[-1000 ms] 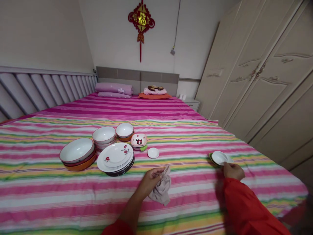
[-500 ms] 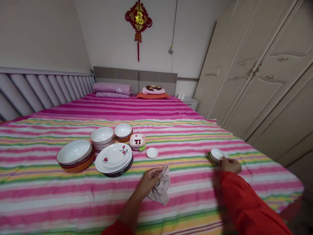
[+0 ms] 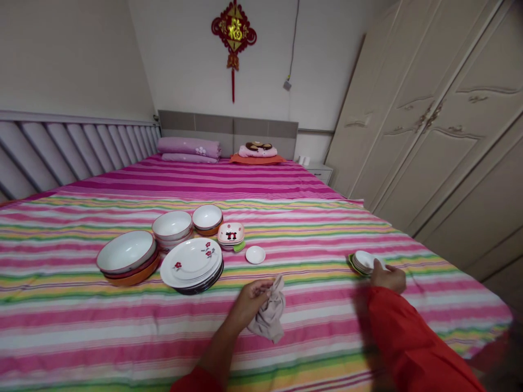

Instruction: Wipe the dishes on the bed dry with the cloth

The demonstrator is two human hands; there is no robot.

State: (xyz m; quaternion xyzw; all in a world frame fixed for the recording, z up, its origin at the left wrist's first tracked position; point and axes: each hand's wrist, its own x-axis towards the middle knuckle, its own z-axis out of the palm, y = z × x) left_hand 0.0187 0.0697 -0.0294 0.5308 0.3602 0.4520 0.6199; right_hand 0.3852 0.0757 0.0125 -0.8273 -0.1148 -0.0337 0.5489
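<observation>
While left hand grips crumpled pinkish-beige cloth, right hand is at the rim of small round white stacked dishes, can't tell if gripping; stack sits on multicoloured striped fabric sheet, well right of lone white saucer.

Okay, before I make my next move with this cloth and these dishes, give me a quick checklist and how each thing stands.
1. Cloth held in the left hand: ok, bunched in the fingers.
2. Right hand at the small dish stack: ok, it is at the near right edge.
3. Right hand's grip on that stack: cannot tell; the hand hides part of the contact.
4. Single white dish upright: ok, it sits apart from the stacks.
5. Plate stack upright: ok, flowered plate on top.
6. Underside of the cloth clean: cannot tell, hidden.
</observation>
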